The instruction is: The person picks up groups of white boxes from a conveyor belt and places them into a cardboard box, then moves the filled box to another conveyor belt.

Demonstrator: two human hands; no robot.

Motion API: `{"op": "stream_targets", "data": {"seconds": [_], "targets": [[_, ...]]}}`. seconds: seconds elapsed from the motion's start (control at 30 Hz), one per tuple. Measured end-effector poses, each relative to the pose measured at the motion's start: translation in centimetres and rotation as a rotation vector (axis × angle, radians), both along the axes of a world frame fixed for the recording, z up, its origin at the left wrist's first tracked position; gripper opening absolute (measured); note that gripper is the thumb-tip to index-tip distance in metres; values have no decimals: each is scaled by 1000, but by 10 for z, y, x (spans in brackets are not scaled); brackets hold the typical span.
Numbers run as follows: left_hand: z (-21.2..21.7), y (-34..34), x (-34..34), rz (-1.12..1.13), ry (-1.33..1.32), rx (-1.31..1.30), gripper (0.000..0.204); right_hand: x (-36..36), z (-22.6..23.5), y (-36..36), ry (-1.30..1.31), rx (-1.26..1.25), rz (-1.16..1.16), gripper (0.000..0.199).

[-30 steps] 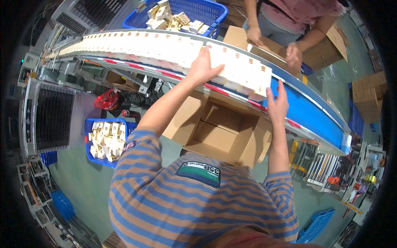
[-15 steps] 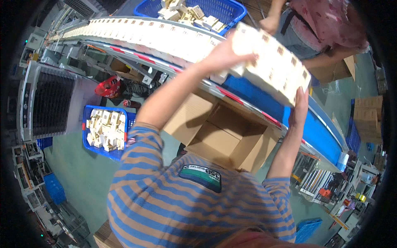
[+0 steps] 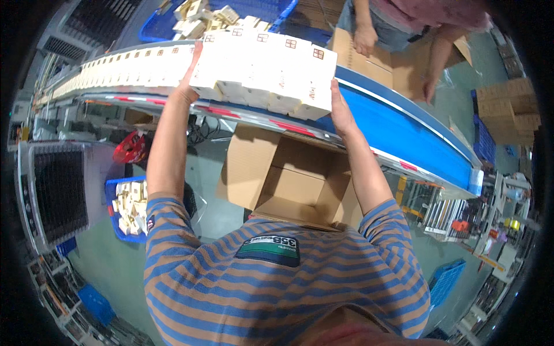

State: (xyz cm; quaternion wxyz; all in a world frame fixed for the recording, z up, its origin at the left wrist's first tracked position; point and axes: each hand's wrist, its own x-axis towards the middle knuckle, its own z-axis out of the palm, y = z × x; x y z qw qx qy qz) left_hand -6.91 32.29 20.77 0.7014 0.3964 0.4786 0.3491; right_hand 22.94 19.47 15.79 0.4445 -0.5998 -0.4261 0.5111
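Observation:
A short row of white boxes (image 3: pixel 262 72) with small brown square marks is squeezed end to end between my two hands, over the blue conveyor belt (image 3: pixel 392 127). My left hand (image 3: pixel 188 81) presses on the left end, fingers stretched along the box side. At the other end my right hand (image 3: pixel 342 112) lies against the last box, thumb upward. Further white boxes (image 3: pixel 133 60) stand in a long line on the belt, left of my left hand. Below the belt, close to my body, is an open cardboard carton (image 3: pixel 245 170); its visible inside holds nothing.
Across the belt a co-worker's hands (image 3: pixel 365 40) are beside another open carton (image 3: pixel 407 72). A blue basket (image 3: pixel 283 14) of loose cream boxes stands behind the belt; another blue basket (image 3: pixel 109 199) of them is at lower left. Stacked cartons (image 3: pixel 508 109) stand at far right.
The row of boxes between my hands has gone from tilted to nearly level and moved left in view. The co-worker's hands now show apart, beside a carton.

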Motion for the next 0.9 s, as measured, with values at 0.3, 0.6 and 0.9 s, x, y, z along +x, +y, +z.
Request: {"op": "stream_targets", "data": {"seconds": [0.3, 0.6, 0.9], "targets": [[1, -72, 87, -54, -143, 159, 72, 51, 37, -73, 419, 191, -368, 70], [-83, -242, 22, -556, 356, 382, 66, 55, 3, -286, 329, -227, -123, 65], [-140, -204, 90, -726, 1005, 641, 26, 56, -85, -194, -863, -329, 193, 37]]}}
